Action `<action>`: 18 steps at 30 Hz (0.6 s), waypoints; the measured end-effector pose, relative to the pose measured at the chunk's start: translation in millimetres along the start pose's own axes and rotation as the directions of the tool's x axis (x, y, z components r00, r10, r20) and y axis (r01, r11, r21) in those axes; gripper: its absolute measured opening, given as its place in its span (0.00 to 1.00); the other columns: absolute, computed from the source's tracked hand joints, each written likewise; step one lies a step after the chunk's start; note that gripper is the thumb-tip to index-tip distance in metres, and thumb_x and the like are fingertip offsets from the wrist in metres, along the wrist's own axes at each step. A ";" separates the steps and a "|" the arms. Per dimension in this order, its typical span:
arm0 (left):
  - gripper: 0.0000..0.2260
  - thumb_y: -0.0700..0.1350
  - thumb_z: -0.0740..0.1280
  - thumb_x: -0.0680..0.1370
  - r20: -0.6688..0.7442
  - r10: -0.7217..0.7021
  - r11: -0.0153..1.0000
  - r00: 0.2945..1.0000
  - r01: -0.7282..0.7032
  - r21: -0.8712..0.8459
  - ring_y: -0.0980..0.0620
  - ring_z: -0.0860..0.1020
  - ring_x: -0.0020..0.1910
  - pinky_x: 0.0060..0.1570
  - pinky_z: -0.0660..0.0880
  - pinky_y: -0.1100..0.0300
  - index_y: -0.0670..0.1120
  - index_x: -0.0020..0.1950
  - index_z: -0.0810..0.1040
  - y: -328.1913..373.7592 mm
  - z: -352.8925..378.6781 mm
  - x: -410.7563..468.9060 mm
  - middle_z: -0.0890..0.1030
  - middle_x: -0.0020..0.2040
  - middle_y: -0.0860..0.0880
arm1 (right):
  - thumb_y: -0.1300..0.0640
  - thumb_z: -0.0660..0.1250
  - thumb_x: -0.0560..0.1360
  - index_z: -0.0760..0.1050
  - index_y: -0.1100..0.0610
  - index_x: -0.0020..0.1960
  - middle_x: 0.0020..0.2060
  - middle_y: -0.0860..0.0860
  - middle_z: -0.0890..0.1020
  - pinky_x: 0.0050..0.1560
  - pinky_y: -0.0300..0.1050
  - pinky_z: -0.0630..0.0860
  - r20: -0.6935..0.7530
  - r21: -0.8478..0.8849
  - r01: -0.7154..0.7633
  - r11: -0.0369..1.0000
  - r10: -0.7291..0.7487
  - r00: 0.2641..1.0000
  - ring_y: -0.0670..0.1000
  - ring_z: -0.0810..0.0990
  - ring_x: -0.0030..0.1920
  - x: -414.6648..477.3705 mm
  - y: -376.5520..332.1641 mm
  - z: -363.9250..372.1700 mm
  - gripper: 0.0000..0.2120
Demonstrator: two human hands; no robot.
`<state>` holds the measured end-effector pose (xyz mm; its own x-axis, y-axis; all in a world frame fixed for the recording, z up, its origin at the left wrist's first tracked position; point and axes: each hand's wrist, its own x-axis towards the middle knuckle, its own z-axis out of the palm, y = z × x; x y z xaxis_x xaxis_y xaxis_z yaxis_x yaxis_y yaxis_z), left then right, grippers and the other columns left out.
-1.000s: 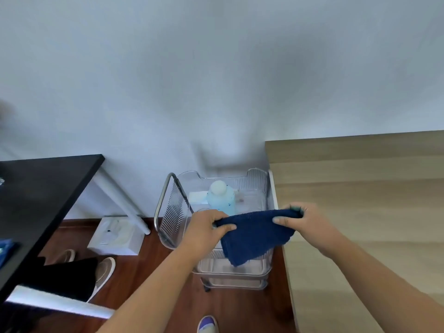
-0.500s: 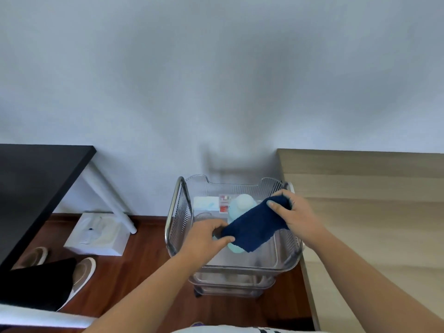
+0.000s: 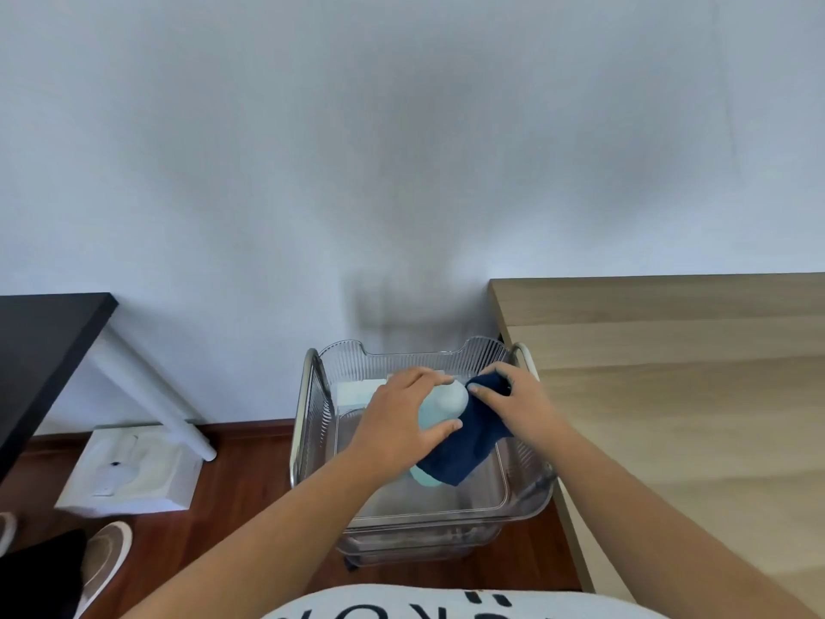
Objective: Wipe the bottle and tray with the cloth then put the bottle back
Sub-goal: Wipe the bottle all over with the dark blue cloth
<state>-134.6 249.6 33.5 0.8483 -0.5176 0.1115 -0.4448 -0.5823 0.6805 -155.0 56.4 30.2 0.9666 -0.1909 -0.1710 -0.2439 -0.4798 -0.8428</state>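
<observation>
Pale-blue bottle (image 3: 443,402) gripped by left hand (image 3: 402,417) | right hand (image 3: 520,402) pinches cloth (image 3: 464,451) | seemingly inside tray (image 3: 322,417) walls

The left hand (image 3: 399,419) grips a pale blue bottle (image 3: 439,406) over a clear ribbed tray (image 3: 529,498), the top tier of a cart. The right hand (image 3: 513,402) pinches a dark blue cloth (image 3: 466,449) that drapes down the bottle's right side. A white box (image 3: 352,390) lies at the tray's far left. A black tabletop (image 3: 40,341) stands left and a wooden tabletop (image 3: 669,395) right.
</observation>
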 end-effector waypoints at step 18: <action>0.16 0.48 0.76 0.70 -0.099 -0.129 0.991 0.987 0.124 -0.050 0.64 0.74 0.54 0.54 0.62 0.82 0.53 0.57 0.80 13.3 6.1 -0.7 0.77 0.53 0.61 | 0.58 0.60 0.80 0.73 0.47 0.60 0.62 0.44 0.70 0.66 0.42 0.60 -0.203 -0.020 0.198 0.980 -0.198 0.959 0.43 0.65 0.63 -31.0 43.8 46.6 0.11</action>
<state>-142.9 238.4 38.1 0.9228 -0.3736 0.0943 -0.3211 -0.6100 0.7245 -192.0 81.1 -25.2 0.9591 -0.2621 0.1065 -0.0492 -0.5252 -0.8496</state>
